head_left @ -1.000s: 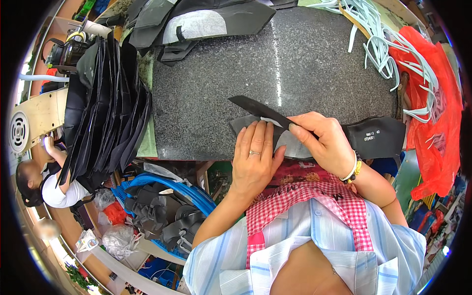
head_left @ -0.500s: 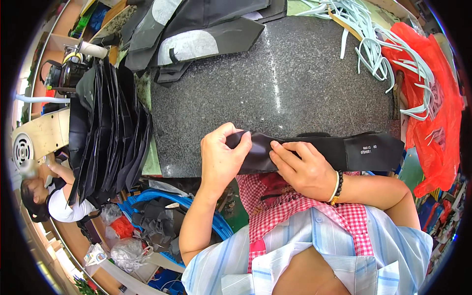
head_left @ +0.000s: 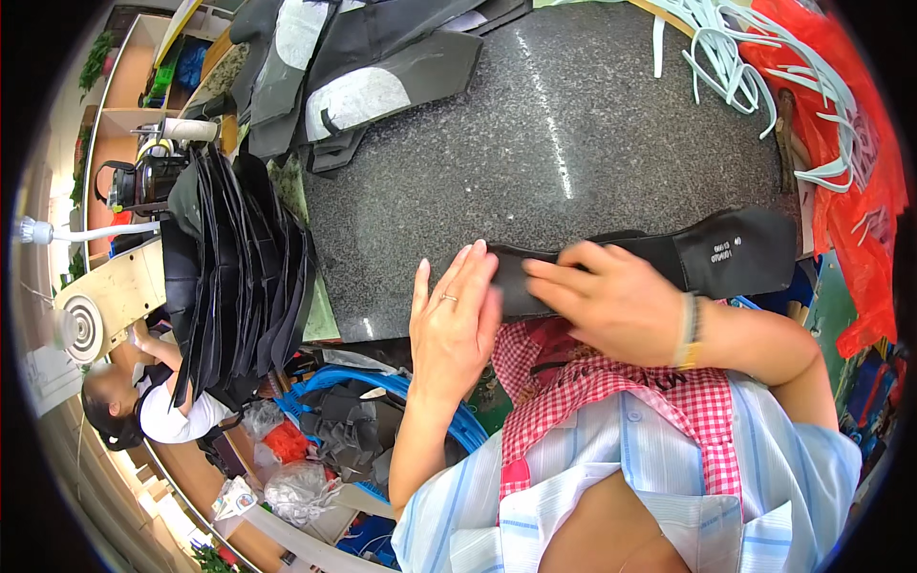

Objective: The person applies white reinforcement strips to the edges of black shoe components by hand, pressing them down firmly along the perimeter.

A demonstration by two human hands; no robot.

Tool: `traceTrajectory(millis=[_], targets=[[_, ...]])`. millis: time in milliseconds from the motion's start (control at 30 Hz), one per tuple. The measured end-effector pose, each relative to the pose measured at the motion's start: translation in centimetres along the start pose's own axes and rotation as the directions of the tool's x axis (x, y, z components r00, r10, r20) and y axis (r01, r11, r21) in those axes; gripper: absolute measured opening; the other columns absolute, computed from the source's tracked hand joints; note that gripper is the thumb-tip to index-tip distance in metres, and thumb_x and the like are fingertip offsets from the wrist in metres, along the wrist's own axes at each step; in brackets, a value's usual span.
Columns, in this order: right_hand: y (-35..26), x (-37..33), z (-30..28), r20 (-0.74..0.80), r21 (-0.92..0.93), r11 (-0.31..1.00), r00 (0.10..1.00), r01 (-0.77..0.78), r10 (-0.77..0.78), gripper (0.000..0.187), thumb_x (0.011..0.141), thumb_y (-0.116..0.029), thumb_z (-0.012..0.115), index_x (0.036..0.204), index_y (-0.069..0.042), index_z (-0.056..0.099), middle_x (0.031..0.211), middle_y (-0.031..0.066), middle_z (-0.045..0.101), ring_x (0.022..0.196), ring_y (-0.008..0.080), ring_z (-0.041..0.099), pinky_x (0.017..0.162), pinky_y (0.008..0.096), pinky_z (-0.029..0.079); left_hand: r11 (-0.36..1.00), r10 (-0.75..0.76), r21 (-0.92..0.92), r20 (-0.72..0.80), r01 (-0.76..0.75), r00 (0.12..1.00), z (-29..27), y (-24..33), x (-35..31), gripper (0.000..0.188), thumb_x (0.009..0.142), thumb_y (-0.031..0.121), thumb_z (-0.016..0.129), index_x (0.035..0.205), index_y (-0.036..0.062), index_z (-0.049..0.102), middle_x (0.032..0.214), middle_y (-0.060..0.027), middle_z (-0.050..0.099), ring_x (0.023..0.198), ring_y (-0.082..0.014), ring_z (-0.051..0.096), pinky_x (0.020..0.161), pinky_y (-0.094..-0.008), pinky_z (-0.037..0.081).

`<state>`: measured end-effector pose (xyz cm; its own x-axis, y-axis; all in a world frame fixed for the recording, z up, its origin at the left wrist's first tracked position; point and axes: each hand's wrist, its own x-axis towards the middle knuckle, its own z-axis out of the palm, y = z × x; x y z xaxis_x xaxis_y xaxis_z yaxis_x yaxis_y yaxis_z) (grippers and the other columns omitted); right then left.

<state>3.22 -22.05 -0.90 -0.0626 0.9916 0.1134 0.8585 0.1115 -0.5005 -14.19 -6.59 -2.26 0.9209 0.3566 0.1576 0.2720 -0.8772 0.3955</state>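
A long black cut piece of material (head_left: 707, 253) lies flat along the near edge of the dark speckled stone table (head_left: 592, 143). My right hand (head_left: 597, 296) rests palm down on its left part, fingers spread and pointing left. To the left of it my left hand (head_left: 457, 320) is held flat with fingers together, fingertips touching the piece's left end at the table edge. Neither hand grips anything.
A fanned stack of black pieces (head_left: 234, 277) hangs at the table's left. More grey and black cut pieces (head_left: 363, 76) lie at the back left. White strips (head_left: 755, 67) and a red plastic bag (head_left: 860, 162) lie at the right. Another person (head_left: 143, 411) sits lower left.
The black piece, held up and folded between both hands before, now lies flat on the table. Both hands have opened and lie flat on it.
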Motion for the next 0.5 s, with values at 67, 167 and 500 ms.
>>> traceTrajectory(millis=[67, 167, 500], targets=[[1.5, -3.4, -2.0, 0.022, 0.111, 0.993, 0.999, -0.047, 0.045, 0.049, 0.071, -0.010, 0.068, 0.118, 0.002, 0.062, 0.124, 0.0133, 0.064, 0.111, 0.0266, 0.061, 0.093, 0.0371, 0.053, 1.000, -0.014, -0.020, 0.070, 0.015, 0.997, -0.5, 1.6, 0.3, 0.045, 0.081, 0.019, 0.073, 0.123, 0.0046, 0.062, 0.117, -0.0119, 0.065, 0.112, -0.0332, 0.061, 0.108, -0.0562, 0.034], [2.0, -3.7, -2.3, 0.010, 0.123, 0.992, 1.000, -0.018, 0.017, 0.050, 0.069, -0.006, 0.067, 0.118, 0.003, 0.063, 0.123, 0.0139, 0.065, 0.114, 0.0295, 0.061, 0.098, 0.0365, 0.051, 0.935, 0.354, -0.012, 0.071, -0.354, 0.933, 2.4, 3.6, 1.6, 0.049, 0.074, 0.018, 0.074, 0.120, 0.0043, 0.065, 0.120, -0.0105, 0.064, 0.112, -0.0279, 0.060, 0.102, -0.0471, 0.044], [3.2, -6.3, -2.8, 0.043, 0.138, 0.990, 0.999, -0.007, 0.001, 0.045, 0.072, -0.007, 0.067, 0.115, 0.000, 0.063, 0.122, 0.0122, 0.063, 0.115, 0.0279, 0.059, 0.096, 0.0390, 0.050, 0.933, 0.256, -0.281, 0.084, -0.223, 0.963, 2.1, 6.3, 2.2, 0.034, 0.074, 0.013, 0.078, 0.104, 0.0003, 0.070, 0.110, -0.0103, 0.068, 0.099, -0.0280, 0.065, 0.085, -0.0363, 0.055]])
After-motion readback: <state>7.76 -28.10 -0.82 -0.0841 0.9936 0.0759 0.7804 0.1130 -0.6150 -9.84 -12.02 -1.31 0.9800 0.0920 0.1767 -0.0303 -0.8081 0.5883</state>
